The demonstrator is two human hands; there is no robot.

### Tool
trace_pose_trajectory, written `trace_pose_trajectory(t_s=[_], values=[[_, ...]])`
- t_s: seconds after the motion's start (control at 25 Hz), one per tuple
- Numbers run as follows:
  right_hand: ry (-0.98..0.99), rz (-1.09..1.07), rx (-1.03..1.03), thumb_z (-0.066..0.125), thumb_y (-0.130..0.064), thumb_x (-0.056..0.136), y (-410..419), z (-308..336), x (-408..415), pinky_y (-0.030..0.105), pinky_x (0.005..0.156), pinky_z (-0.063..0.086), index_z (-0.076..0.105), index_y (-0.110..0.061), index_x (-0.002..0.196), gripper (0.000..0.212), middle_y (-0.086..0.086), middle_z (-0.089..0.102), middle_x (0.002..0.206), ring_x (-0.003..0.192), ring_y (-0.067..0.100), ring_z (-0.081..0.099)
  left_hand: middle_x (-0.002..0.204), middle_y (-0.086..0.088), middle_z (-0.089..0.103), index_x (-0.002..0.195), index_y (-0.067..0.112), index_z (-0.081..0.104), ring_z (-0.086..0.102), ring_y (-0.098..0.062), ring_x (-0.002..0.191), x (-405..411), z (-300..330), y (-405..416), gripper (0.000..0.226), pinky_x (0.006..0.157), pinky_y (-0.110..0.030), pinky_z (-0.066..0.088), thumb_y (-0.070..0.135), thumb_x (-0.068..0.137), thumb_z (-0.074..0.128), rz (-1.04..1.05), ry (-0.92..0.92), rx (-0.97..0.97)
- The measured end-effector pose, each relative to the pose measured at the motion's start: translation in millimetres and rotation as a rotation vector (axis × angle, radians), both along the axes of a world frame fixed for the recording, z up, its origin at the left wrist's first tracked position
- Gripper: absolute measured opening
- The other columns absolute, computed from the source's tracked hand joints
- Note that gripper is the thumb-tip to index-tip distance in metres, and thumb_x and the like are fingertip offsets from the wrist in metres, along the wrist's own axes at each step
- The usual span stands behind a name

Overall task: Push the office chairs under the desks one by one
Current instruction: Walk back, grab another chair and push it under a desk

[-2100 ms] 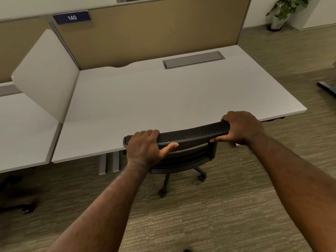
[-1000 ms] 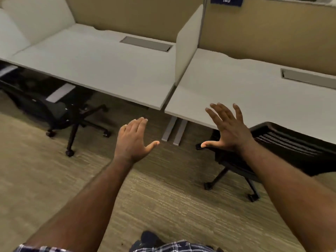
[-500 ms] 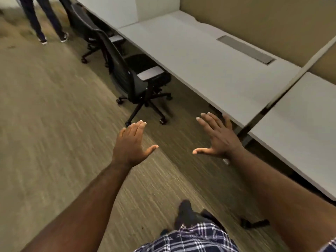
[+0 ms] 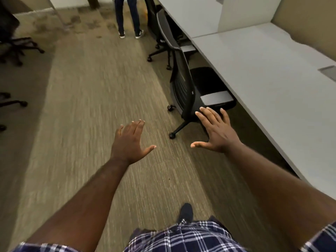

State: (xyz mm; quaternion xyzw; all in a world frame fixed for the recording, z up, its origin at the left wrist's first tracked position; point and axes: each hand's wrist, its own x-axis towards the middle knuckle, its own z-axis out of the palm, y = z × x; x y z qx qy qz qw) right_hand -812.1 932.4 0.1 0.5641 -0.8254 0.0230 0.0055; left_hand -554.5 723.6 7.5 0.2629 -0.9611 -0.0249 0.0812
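Observation:
A black office chair [image 4: 183, 88] with a mesh back and grey armrest stands ahead on the right, its seat partly under the long white desk [image 4: 263, 84]. Its back sticks out into the aisle. A second black chair [image 4: 160, 30] stands farther along the same desk row. My left hand [image 4: 130, 142] is held out over the carpet, fingers spread, holding nothing. My right hand [image 4: 216, 131] is open too, just short of the near chair's lower back, not touching it.
A person's legs [image 4: 129, 17] stand in the aisle at the far end, beside the second chair. More black chair bases [image 4: 16, 46] sit at the left edge. A white divider panel [image 4: 241, 13] splits the desks. Carpeted aisle runs ahead between the rows.
I let go of the first chair's backrest, turned left and walked along the desk row. The following chair has come much closer, and both hands stay open.

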Motion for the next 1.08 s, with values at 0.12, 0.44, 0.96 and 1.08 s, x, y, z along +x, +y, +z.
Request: trace_pose_trajectory(t_s=[0.12, 0.44, 0.96, 1.08], values=[[-0.015, 0.039, -0.008, 0.025, -0.096, 0.074, -57, 8, -28, 0.055, 0.119, -0.010, 0.002, -0.025, 0.157, 0.112, 0.004, 0.004, 0.165, 0.150, 0.019, -0.009, 0.149, -0.011, 0.045, 0.146, 0.007, 0.040, 0.040, -0.028, 0.137, -20, 7, -40, 0.096, 0.112, -0.056, 0.024, 0.067, 0.076, 0.068, 0.041, 0.007, 0.012], [-0.029, 0.145, -0.037, 0.025, -0.087, 0.081, -215, 4, -53, 0.052, 0.119, -0.012, 0.009, -0.021, 0.157, 0.102, 0.003, 0.007, 0.166, 0.151, 0.019, -0.005, 0.149, -0.011, 0.044, 0.146, 0.007, 0.040, 0.040, -0.029, 0.137, -56, 6, -179, 0.098, 0.113, -0.056, 0.025, 0.067, 0.075, 0.069, 0.056, 0.041, 0.017], [0.070, 0.007, -0.252, 0.034, -0.075, 0.088, -445, 27, -88, 0.057, 0.120, 0.005, 0.027, -0.015, 0.152, 0.087, 0.007, 0.028, 0.159, 0.150, 0.022, 0.014, 0.150, -0.009, 0.044, 0.147, 0.009, 0.038, 0.041, -0.029, 0.137, -149, 30, -435, 0.101, 0.112, -0.056, 0.026, 0.063, 0.071, 0.076, -0.209, 0.065, 0.015], [0.142, -0.071, -0.293, 0.037, -0.072, 0.090, -473, 30, -116, 0.057, 0.120, 0.002, 0.026, -0.016, 0.151, 0.084, 0.008, 0.029, 0.159, 0.149, 0.023, 0.016, 0.153, -0.008, 0.040, 0.149, 0.010, 0.036, 0.039, -0.028, 0.139, -198, 34, -471, 0.102, 0.112, -0.056, 0.026, 0.065, 0.072, 0.075, -0.288, 0.075, 0.000]])
